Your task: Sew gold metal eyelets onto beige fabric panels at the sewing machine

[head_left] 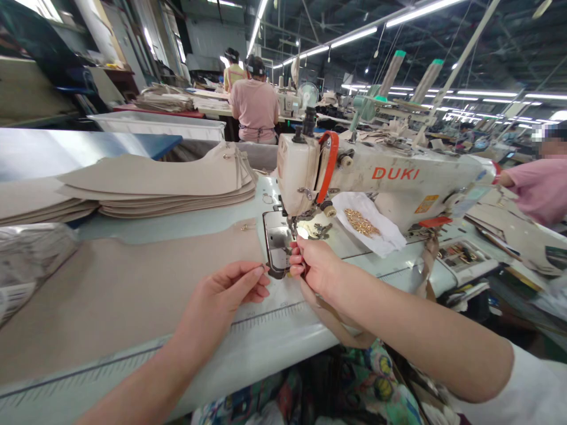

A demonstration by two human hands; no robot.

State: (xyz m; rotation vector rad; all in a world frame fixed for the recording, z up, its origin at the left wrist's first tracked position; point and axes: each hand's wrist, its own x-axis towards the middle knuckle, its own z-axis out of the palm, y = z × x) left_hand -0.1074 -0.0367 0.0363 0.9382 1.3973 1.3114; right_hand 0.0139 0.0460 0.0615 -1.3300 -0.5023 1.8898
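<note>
Looking down past both forearms, I see my left hand (230, 295) resting on the pale table (266, 339), thumb and forefinger pressed together right at the near edge of the beige fabric panel (133, 283). I cannot tell whether any cloth is caught between them. The panel lies flat on the table, stretching left from the needle plate (277, 245). My right hand (315, 267) sits just beside that plate, below the needle, with its fingers curled closed. What they hold is hidden. A tan strip (339, 327) runs under that wrist towards the table's edge. Behind stands the white sewing machine (398, 177), with a white paper of small gold pieces (361, 223) under its arm. Further left is a stack of cut beige pieces (168, 183). Far back, a person in pink (256, 106) sits facing away.
</note>
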